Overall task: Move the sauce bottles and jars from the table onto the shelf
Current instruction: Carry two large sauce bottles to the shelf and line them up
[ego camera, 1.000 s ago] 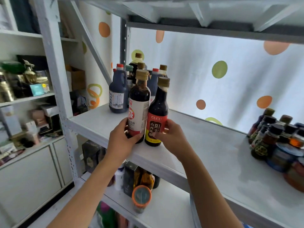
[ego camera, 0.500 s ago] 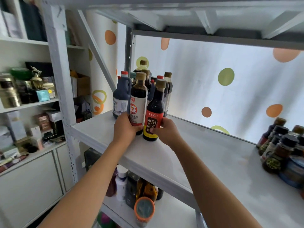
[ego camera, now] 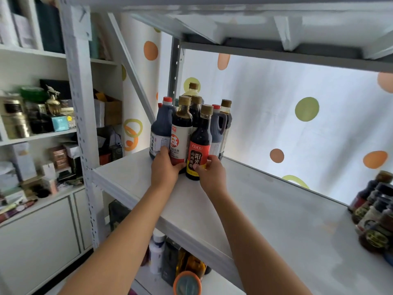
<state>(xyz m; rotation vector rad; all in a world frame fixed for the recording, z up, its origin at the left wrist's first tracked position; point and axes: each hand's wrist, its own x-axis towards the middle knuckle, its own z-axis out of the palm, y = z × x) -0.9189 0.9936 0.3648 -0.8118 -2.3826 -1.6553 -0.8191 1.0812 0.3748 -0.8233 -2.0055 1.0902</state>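
- The white metal shelf (ego camera: 265, 209) fills most of the view; its board runs from the left upright down to the lower right, with a spotted backdrop (ego camera: 276, 107) behind it and another board overhead
- A side cabinet (ego camera: 38, 135) to the left holds boxes, tins and a gold figurine; a lower shelf board (ego camera: 214, 283) carries bottles and an orange-rimmed lid (ego camera: 187, 284)
- A cluster of dark sauce bottles (ego camera: 212, 124) stands upright at the back left corner of the shelf, two of them jugs with red caps; a second group of small jars (ego camera: 374, 218) sits at the right edge, well apart from the first
- The white-labelled bottle (ego camera: 180, 133) and the red-labelled bottle (ego camera: 200, 145) stand side by side on the shelf board at the front of the cluster, both upright with gold caps
- The left hand (ego camera: 165, 169) grips the base of the white-labelled bottle, fingers curled round it; the right hand (ego camera: 212, 175) holds the foot of the red-labelled bottle, thumb and fingertips pinching its label
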